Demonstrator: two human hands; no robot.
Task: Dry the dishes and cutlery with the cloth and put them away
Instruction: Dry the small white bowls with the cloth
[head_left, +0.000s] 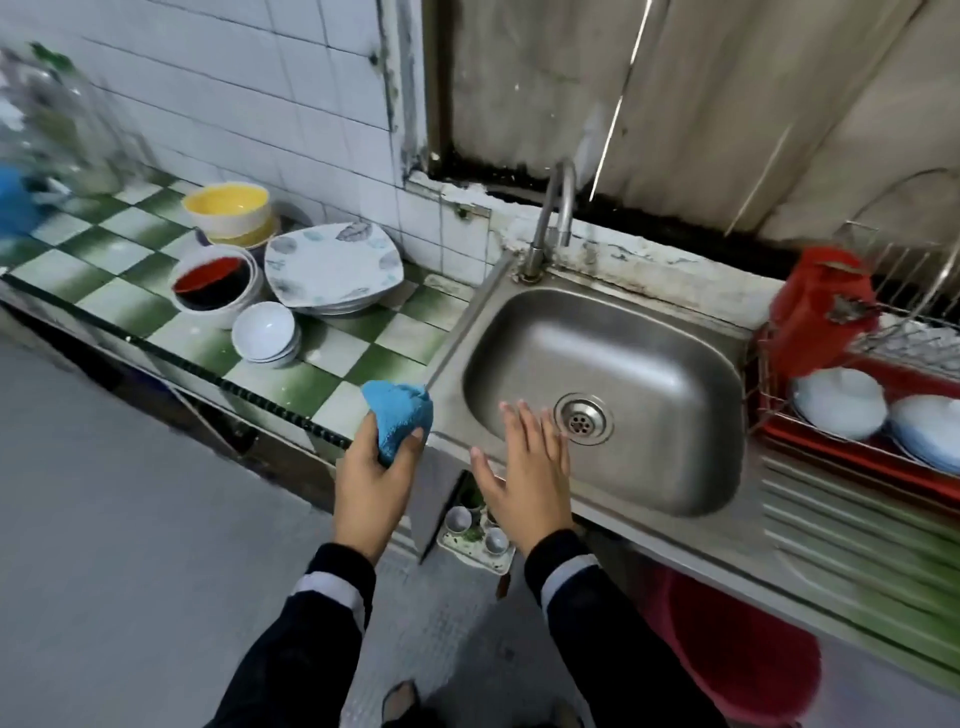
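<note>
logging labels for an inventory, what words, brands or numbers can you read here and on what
No text can be read anywhere in this view.
Square plate: leaf prints only, no lettering.
Red container at right: a dark mark, too blurred to read.
Clear bottles at far left: motion-blurred, any label illegible.
Blue cloth in the left hand: no tag shows.

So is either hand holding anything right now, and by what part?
The left hand grips the bunched blue cloth by its lower part, fingers and thumb round it. The right hand is open over the sink edge, holding nothing.
</note>
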